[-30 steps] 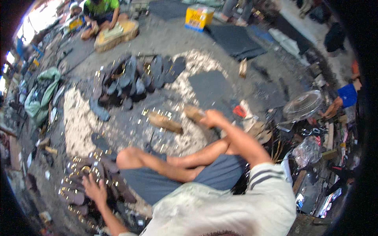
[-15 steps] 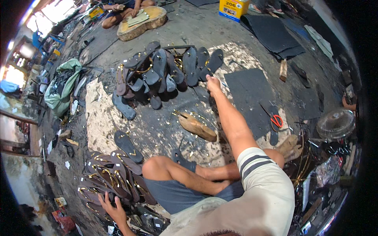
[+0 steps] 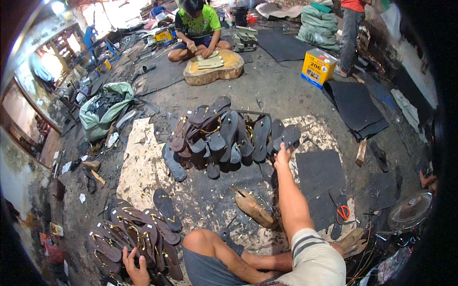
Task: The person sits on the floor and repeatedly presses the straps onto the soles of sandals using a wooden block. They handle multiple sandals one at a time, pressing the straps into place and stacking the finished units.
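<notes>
My right arm reaches forward to the right end of a row of dark flip-flop soles. There my right hand (image 3: 282, 157) is closed on the near end of a black flip-flop (image 3: 290, 135). Beside it, more dark flip-flops (image 3: 261, 138) lie overlapping, some with gold straps. My left hand (image 3: 137, 268) has its fingers spread at the edge of a pile of brown flip-flops (image 3: 128, 224) with gold straps and small white tags. A single dark flip-flop (image 3: 167, 209) lies just beyond that pile. A wooden shoe last (image 3: 254, 209) rests between my knees and the row.
Red-handled scissors (image 3: 343, 213) lie by a black rubber sheet (image 3: 320, 176) at right. A fan (image 3: 409, 210) stands farther right. Across the floor, a person (image 3: 200, 28) sits at a wooden block (image 3: 213, 71). A yellow can (image 3: 318, 68) and a green sack (image 3: 107, 112) stand around the work area.
The view has tilted up, so the scene sits lower and the seated person shows more fully. My right hand stays at the same flip-flop, and my left stays by the brown pile.
</notes>
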The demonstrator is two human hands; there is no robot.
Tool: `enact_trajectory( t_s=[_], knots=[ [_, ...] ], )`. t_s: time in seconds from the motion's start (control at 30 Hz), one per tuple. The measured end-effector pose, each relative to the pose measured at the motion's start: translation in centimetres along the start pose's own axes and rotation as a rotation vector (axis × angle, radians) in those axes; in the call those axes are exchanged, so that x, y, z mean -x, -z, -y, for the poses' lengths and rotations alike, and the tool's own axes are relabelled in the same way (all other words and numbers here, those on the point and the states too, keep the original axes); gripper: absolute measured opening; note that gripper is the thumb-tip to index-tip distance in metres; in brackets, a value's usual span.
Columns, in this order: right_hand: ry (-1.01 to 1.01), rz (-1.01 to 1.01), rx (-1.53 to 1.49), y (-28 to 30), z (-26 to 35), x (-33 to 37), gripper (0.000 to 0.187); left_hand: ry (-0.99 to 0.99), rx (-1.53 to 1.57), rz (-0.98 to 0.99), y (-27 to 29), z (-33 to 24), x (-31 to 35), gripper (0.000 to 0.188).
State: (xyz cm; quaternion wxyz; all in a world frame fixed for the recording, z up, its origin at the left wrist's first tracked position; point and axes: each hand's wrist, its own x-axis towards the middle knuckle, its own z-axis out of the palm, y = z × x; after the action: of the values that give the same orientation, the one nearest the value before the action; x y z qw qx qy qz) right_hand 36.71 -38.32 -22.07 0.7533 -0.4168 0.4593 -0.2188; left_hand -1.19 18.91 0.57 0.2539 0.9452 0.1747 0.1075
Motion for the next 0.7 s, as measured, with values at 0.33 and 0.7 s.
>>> enact_trajectory(
  t_s=[0.33,0.7],
  knots=[
    [-0.033,1.258,0.556,17.7,1.9,38.4,0.041,0.012,1.009,0.389,-8.1,-16.1,-2.0,0.054],
    [0.117,1.22,0.627,24.5,6.0,42.0,0.049,-0.365,0.898,0.736,-9.3,-14.8,8.5,0.023]
  ],
)
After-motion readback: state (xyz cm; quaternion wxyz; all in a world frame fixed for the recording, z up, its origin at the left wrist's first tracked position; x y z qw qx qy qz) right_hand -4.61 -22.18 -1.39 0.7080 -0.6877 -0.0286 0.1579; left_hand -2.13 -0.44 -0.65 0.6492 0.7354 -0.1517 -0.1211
